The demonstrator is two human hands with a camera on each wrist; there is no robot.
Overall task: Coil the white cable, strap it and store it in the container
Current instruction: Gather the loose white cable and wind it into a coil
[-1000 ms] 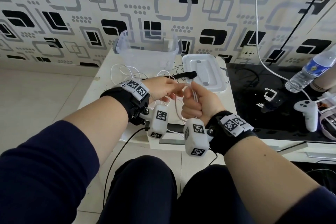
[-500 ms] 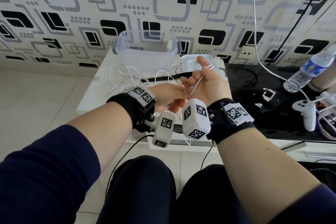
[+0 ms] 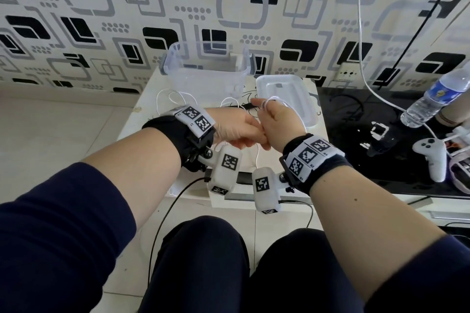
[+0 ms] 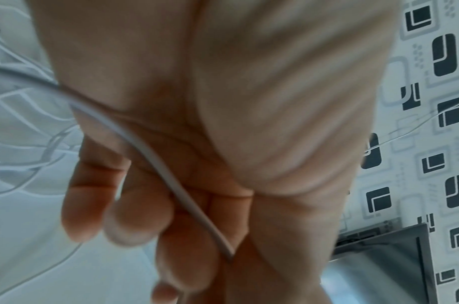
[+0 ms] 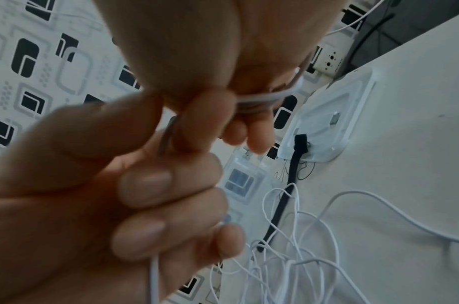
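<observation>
The thin white cable [image 3: 273, 98] is looped over the curled fingers of my right hand [image 3: 279, 119], with the turns shown up close [image 5: 259, 97]. My left hand [image 3: 236, 127] meets it from the left and grips a strand that crosses its palm [image 4: 155, 156]. Both hands hover above the small white table [image 3: 142, 119]. The rest of the cable lies in a loose tangle [image 5: 301, 257] on the table. A black strap [image 5: 288, 185] lies by the tangle, reaching toward the lid. The clear container [image 3: 203, 76] stands open behind the hands.
The container's lid [image 3: 292, 94] lies flat right of the container. A black glass surface [image 3: 368, 134] to the right carries a water bottle [image 3: 437, 94] and a white game controller [image 3: 432, 157]. Another white cord [image 3: 361, 33] hangs down the patterned wall.
My right hand has dropped from its raised pose and turned over, laying a turn of cable across its fingers. The left hand has stayed close beside it, still gripping the cable.
</observation>
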